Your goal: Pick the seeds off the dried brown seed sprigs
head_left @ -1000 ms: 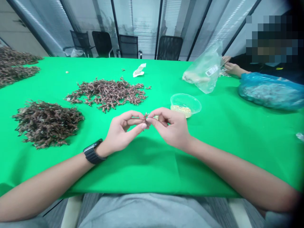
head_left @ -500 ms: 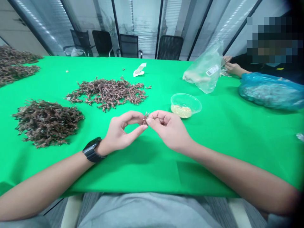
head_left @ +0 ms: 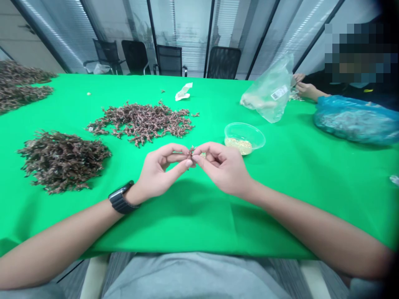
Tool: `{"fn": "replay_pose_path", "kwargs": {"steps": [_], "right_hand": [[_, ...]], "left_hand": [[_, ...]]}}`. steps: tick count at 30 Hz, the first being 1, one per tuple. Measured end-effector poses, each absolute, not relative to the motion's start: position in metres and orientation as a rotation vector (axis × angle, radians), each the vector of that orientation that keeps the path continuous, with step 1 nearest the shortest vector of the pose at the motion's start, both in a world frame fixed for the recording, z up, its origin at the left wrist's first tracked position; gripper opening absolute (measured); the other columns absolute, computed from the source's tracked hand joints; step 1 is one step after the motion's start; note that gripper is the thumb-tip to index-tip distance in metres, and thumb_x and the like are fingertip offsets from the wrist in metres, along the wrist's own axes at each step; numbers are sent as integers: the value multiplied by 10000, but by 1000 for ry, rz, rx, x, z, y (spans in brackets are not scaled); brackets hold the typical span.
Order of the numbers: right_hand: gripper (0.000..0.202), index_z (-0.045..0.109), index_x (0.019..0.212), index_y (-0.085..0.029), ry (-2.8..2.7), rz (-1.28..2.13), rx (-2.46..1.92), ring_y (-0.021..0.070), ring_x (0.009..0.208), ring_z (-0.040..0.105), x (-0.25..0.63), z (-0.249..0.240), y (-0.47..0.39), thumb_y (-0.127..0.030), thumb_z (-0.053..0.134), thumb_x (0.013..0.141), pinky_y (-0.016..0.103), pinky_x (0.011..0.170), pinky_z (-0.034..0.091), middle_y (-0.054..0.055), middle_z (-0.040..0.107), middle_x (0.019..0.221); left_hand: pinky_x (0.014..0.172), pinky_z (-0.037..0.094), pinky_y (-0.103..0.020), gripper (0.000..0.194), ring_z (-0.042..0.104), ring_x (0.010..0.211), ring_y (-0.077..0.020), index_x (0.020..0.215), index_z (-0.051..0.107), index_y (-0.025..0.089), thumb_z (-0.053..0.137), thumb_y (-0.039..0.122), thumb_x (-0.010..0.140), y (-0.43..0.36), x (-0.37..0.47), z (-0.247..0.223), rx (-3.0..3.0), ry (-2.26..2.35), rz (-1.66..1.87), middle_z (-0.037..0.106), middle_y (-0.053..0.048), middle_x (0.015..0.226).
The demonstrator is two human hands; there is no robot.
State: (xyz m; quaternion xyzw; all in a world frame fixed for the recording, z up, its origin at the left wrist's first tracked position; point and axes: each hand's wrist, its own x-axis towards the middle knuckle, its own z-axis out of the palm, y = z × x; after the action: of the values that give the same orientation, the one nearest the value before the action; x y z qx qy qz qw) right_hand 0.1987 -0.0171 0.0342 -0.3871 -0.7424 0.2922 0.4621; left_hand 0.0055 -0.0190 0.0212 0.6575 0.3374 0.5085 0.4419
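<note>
Between thumb and fingers, my left hand [head_left: 165,169] pinches a small brown twisted piece [head_left: 190,153]. My right hand [head_left: 222,168] is closed at the same piece, its thumb and fingertips meeting the left ones. Behind the hands lies a loose pile of brown pieces [head_left: 146,120]; a taller, denser pile [head_left: 64,162] sits to the left. Just beyond my right hand stands a clear plastic bowl [head_left: 255,135] with small pale yellow bits in it.
A green-covered table [head_left: 193,224] spans the view. More brown piles [head_left: 21,85] lie far left. White paper [head_left: 183,91] rests at the back. At right are a clear bag [head_left: 269,93], a blue bag [head_left: 358,122] and another person's hands [head_left: 307,89].
Both hands have risen very slightly, and the small piece has turned a little between the fingertips. The piles and the bowl stay in place.
</note>
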Motion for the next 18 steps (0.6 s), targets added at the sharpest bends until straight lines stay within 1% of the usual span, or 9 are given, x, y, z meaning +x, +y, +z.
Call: {"fn": "replay_pose_path", "kwargs": {"steps": [2,4,7,9,11,13,15,16,18], "right_hand": [[103,698,932,-179,-1899,464,-903,70,467,370,201,31,-16,-267,652,908,235,506,327,-87,385,514],[94,701,964,-192,-1939,271,-825,83,502,465,203,28,-14,-253,648,916,238,552,395,-60,512,553],[110,693,1009,-215,-1994,112,-705,120,659,621,207,23,-9,-221,606,942,255,668,489,15,707,771],[138,685,1033,-224,-2045,70,-646,146,795,677,210,21,-6,-199,575,954,276,750,520,48,750,927],[149,679,1047,-227,-2092,57,-609,158,857,688,212,19,-4,-195,563,958,288,788,528,59,754,991],[129,676,1031,-219,-2107,74,-605,155,823,679,212,20,-4,-211,571,957,283,768,524,59,751,958],[104,673,993,-208,-2064,148,-666,133,701,638,210,22,-7,-235,580,957,260,687,504,34,723,818],[98,671,972,-202,-2021,206,-718,116,619,590,208,24,-9,-247,586,955,246,629,479,9,679,718],[98,668,927,-196,-1927,334,-824,86,483,445,203,29,-15,-275,612,940,230,514,389,-54,519,550]], "left_hand": [[818,637,-341,315,767,877,-245,1031,645,152,778,342,818,-19,6,21,1567,813,1246,779,-104,976],[819,637,-338,311,767,884,-246,1035,645,154,779,333,818,-19,5,21,1532,785,1228,780,-106,983],[822,640,-349,320,766,892,-250,1048,646,158,779,338,820,-19,4,19,1522,763,1210,783,-109,976],[824,642,-366,340,766,891,-256,1052,646,158,781,361,815,-19,3,18,1525,769,1208,784,-114,975],[820,642,-371,346,767,883,-259,1050,647,161,779,377,814,-20,4,18,1530,773,1200,785,-114,971],[812,641,-367,341,769,874,-260,1050,648,164,775,379,818,-22,4,19,1537,770,1190,786,-110,965],[795,639,-361,339,770,865,-260,1048,649,166,773,383,819,-23,5,19,1553,767,1195,787,-109,966],[791,637,-358,336,770,862,-259,1048,650,167,772,382,820,-23,5,20,1565,770,1201,786,-109,971],[794,633,-344,320,769,863,-251,1044,654,168,770,370,824,-24,5,20,1605,784,1228,784,-105,980]]}}
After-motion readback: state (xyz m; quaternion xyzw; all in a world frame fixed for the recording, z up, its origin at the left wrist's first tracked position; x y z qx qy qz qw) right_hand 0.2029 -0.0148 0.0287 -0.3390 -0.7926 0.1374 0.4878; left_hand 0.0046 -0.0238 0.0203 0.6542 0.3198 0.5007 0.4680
